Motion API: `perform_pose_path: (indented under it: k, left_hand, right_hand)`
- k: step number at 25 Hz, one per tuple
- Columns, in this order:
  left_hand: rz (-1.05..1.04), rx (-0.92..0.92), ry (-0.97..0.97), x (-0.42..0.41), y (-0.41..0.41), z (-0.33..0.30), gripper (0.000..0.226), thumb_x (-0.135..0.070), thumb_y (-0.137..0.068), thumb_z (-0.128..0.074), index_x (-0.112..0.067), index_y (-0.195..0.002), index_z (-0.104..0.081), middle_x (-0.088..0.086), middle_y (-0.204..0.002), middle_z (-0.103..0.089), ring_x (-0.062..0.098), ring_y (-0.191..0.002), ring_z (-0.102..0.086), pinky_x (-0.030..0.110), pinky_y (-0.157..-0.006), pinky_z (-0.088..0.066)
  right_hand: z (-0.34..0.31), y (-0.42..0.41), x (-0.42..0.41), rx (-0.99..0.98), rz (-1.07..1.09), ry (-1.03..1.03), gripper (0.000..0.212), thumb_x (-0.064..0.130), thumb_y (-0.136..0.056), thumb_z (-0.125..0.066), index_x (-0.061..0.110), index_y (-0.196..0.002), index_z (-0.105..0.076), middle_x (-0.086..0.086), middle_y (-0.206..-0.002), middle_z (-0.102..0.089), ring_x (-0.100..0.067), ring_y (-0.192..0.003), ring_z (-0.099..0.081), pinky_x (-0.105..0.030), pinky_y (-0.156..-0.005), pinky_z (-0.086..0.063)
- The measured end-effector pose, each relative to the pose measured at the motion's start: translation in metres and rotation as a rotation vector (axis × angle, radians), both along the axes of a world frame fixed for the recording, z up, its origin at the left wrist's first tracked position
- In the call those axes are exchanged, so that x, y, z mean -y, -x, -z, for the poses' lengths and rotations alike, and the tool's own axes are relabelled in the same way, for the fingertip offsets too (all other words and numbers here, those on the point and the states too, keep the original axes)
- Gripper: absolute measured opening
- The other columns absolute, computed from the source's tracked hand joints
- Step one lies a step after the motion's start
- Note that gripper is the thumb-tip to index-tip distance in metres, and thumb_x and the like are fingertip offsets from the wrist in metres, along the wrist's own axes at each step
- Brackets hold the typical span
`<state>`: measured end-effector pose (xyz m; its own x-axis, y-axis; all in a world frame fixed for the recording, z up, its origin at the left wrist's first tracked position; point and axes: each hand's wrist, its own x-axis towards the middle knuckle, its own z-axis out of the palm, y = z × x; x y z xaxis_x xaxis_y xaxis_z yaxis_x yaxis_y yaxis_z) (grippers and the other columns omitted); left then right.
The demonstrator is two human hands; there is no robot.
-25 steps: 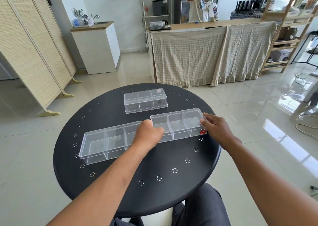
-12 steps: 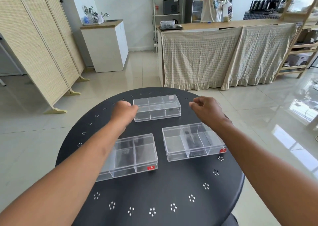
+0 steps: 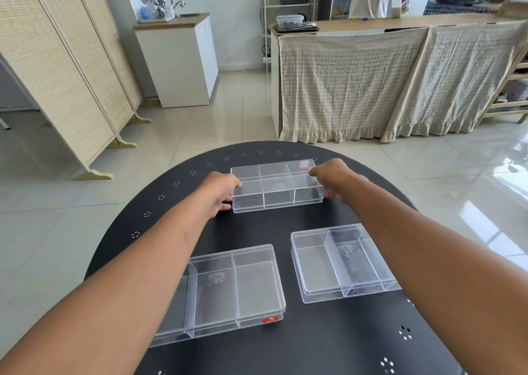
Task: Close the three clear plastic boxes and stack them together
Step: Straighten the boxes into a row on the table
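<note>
Three clear, hard plastic boxes lie on a round matte black table (image 3: 285, 231) whose rim is pierced with small flower-shaped hole clusters. Each box is a shallow rectangle with rounded corners, split by thin clear dividers into three compartments, with its lid shut.

The far box (image 3: 276, 184) sits near the far edge. The left hand (image 3: 221, 193) grips its left end and the right hand (image 3: 333, 176) grips its right end, fingers curled over the top corners and thumbs low against the end walls.

The near-left box (image 3: 225, 289) carries a small red label (image 3: 270, 319) on its near wall; its writing is too small to read. The near-right box (image 3: 340, 263) lies just beside it, apart. Faint embossed marks on the boxes are illegible.
</note>
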<state>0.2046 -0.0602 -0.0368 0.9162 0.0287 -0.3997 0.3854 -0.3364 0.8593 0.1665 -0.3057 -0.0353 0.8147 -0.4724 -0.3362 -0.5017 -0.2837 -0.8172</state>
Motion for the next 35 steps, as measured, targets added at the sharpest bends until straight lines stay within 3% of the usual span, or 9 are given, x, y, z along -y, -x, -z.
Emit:
perform_pose_path:
  k: [5, 13, 16, 18, 21, 24, 29, 32, 35]
  left_hand:
    - [-0.053, -0.021, 0.059, -0.014, 0.016, -0.005, 0.016, -0.003, -0.081, -0.061, -0.004, -0.097, -0.064, 0.016, -0.096, -0.063, 0.026, -0.076, -0.060, 0.036, -0.074, -0.053]
    - [-0.095, 0.176, 0.137, -0.025, 0.033, -0.022, 0.019, 0.010, -0.071, -0.061, -0.009, -0.071, -0.063, 0.009, -0.077, -0.057, 0.023, -0.073, -0.050, 0.032, -0.071, -0.048]
    - [-0.040, 0.288, 0.122, -0.027, 0.030, -0.026, 0.045, 0.011, -0.074, -0.065, -0.006, -0.114, -0.074, 0.011, -0.106, -0.071, 0.022, -0.093, -0.064, 0.035, -0.088, -0.057]
    - [-0.038, 0.304, 0.082, -0.027, 0.033, -0.024, 0.068, 0.010, -0.076, -0.069, -0.012, -0.140, -0.060, 0.007, -0.105, -0.069, 0.025, -0.101, -0.070, 0.044, -0.096, -0.059]
    - [-0.012, 0.344, 0.039, -0.028, 0.040, -0.013, 0.079, 0.006, -0.068, -0.071, -0.018, -0.143, -0.058, -0.006, -0.092, -0.075, 0.025, -0.096, -0.075, 0.049, -0.092, -0.060]
    - [0.023, 0.384, -0.023, -0.036, 0.043, -0.004, 0.079, -0.001, -0.065, -0.067, -0.021, -0.141, -0.059, -0.002, -0.110, -0.079, 0.021, -0.100, -0.075, 0.048, -0.090, -0.061]
    - [0.008, 0.284, -0.032, -0.047, 0.057, -0.016, 0.024, -0.015, -0.061, -0.059, -0.017, -0.084, -0.069, 0.008, -0.084, -0.068, 0.022, -0.078, -0.063, 0.053, -0.091, -0.060]
    - [0.025, 0.239, -0.028, -0.059, 0.065, -0.018, 0.008, -0.012, -0.070, -0.069, -0.011, -0.076, -0.063, 0.012, -0.081, -0.062, 0.024, -0.077, -0.059, 0.053, -0.093, -0.059]
    - [0.002, 0.219, -0.014, -0.078, 0.059, -0.015, 0.025, -0.002, -0.087, -0.066, -0.018, -0.069, -0.060, 0.009, -0.082, -0.065, 0.021, -0.078, -0.063, 0.041, -0.086, -0.060]
  right_hand:
    - [-0.009, 0.017, -0.002, -0.018, -0.019, -0.184, 0.023, 0.003, -0.098, -0.067, -0.003, -0.120, -0.066, -0.012, -0.092, -0.063, -0.026, -0.078, -0.062, -0.033, -0.057, -0.050]
    - [-0.025, 0.039, -0.005, 0.154, -0.092, -0.302, 0.028, -0.015, -0.081, -0.068, 0.012, -0.087, -0.069, -0.005, -0.086, -0.067, -0.022, -0.085, -0.062, -0.032, -0.074, -0.054]
    - [-0.026, 0.034, -0.005, 0.283, -0.098, -0.287, 0.047, -0.016, -0.075, -0.069, 0.017, -0.108, -0.077, -0.014, -0.101, -0.077, -0.025, -0.098, -0.066, -0.047, -0.098, -0.057]
    - [-0.024, 0.035, -0.004, 0.299, -0.064, -0.248, 0.071, -0.013, -0.076, -0.074, 0.022, -0.138, -0.068, -0.016, -0.108, -0.076, -0.025, -0.098, -0.067, -0.045, -0.093, -0.059]
    - [-0.016, 0.044, -0.007, 0.310, -0.084, -0.207, 0.074, -0.014, -0.079, -0.074, 0.021, -0.144, -0.062, -0.007, -0.097, -0.075, -0.024, -0.093, -0.068, -0.045, -0.091, -0.060]
    - [-0.009, 0.053, -0.011, 0.301, -0.098, -0.197, 0.058, -0.014, -0.082, -0.069, 0.016, -0.132, -0.065, -0.005, -0.088, -0.074, -0.023, -0.084, -0.066, -0.044, -0.092, -0.060]
    - [-0.008, 0.057, -0.018, 0.277, -0.086, -0.229, 0.007, 0.008, -0.096, -0.070, 0.013, -0.092, -0.068, -0.010, -0.085, -0.064, -0.019, -0.073, -0.058, -0.037, -0.083, -0.061]
    - [0.004, 0.053, -0.030, 0.227, -0.090, -0.115, 0.011, 0.007, -0.095, -0.074, 0.013, -0.088, -0.068, -0.009, -0.087, -0.069, -0.019, -0.078, -0.065, -0.045, -0.092, -0.066]
    - [0.011, 0.042, -0.043, 0.187, -0.095, -0.094, 0.017, -0.001, -0.092, -0.075, 0.013, -0.085, -0.070, -0.015, -0.092, -0.074, -0.025, -0.079, -0.071, -0.050, -0.093, -0.066]
